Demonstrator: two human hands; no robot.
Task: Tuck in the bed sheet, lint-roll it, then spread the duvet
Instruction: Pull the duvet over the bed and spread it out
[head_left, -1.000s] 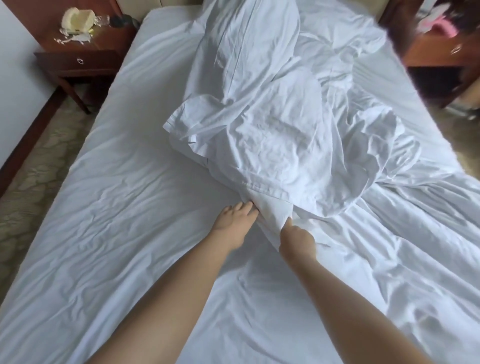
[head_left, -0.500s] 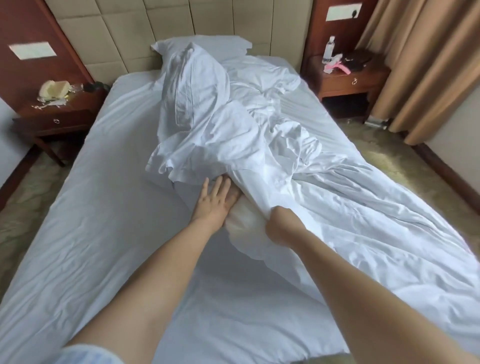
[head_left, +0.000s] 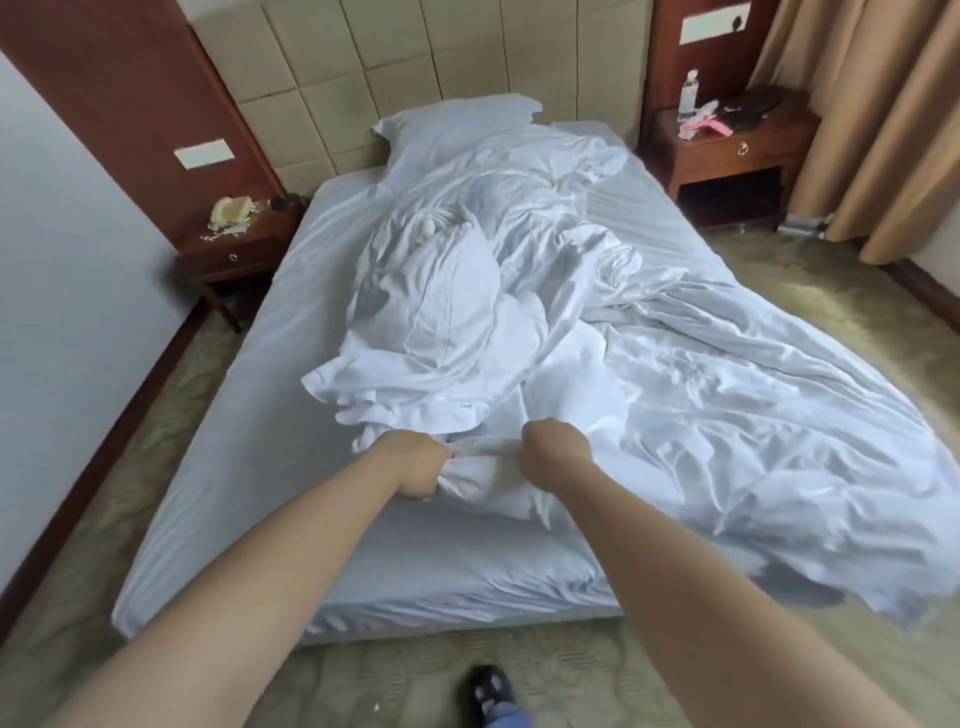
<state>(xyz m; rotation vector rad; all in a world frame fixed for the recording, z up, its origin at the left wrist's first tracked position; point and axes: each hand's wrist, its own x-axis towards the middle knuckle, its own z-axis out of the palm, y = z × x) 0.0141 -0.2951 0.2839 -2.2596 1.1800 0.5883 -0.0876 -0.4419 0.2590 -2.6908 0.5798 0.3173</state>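
The bed sheet (head_left: 249, 415) lies smooth and looks tucked at the foot. The duvet (head_left: 649, 415) is bunched mid-bed, spilling off the right side; left hand (head_left: 415, 465) and right hand (head_left: 553, 449) each clutch its near edge. Spreading remains; lint-rolling can't be judged.

Both arms outstretched, left hand (head_left: 421, 464) and right hand (head_left: 555, 451) clenched.

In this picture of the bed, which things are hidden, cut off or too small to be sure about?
All in the head view:
- Fingers of the left hand and right hand: buried in the bunched duvet they grip.
- Bed sheet on the right side: covered by the duvet, so its tuck is unknown.
- Pillow: lower part under the duvet.
- Items on the left nightstand: too small to identify.
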